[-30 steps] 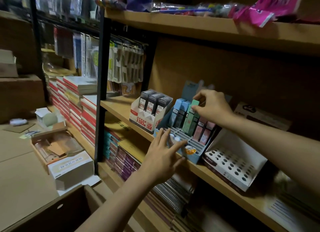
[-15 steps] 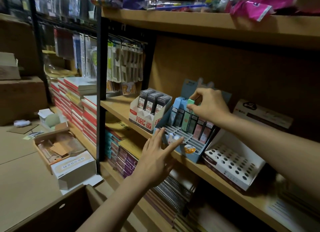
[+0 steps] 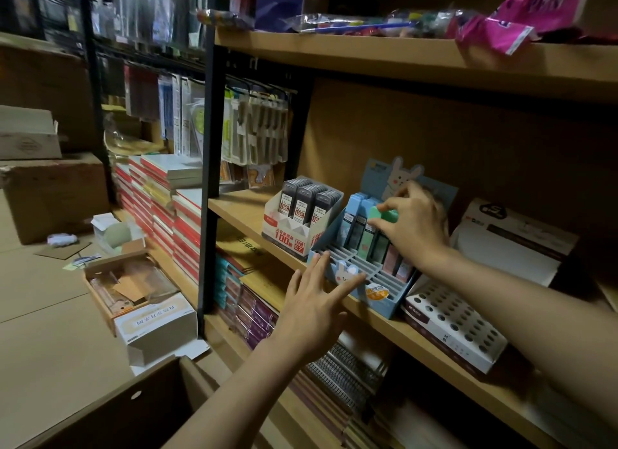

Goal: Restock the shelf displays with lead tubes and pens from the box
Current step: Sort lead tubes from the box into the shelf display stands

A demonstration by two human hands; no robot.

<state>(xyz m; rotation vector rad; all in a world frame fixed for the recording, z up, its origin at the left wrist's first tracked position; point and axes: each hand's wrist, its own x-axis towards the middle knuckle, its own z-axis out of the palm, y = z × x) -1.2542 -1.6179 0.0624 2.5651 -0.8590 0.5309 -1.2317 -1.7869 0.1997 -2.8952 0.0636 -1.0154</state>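
Roughly midway is how the restocking looks, judged from what stands filled and what stands bare. Across the centre and right of the frame runs a wooden shelf [image 3: 254,211], with another shelf above it at the top of the frame. At lower right on the wooden shelf sits a white pen display [image 3: 444,324] whose round holes all show dark and unfilled, so the pens appear still to be done. Left of it, at centre, stands a blue bunny display [image 3: 378,291]: its back rows hold lead tubes, while its front slots are bare. Further left, a white lead box [image 3: 294,227] looks full of dark tubes.

At centre right, the right hand [image 3: 414,227] pinches a green lead tube [image 3: 384,216] by its top between thumb and fingertips, just above the back row of the blue display. Below it, at centre, the left hand [image 3: 314,301] has its fingers spread and straight, and they reach the display's front edge; whether they press on it I cannot tell.

At lower left, a large brown cardboard box [image 3: 110,408] is partly in view. Beyond it, cardboard-covered floor carries smaller opened boxes. Stacked notebooks [image 3: 174,207] fill the shelves at centre left, hanging packets above them.
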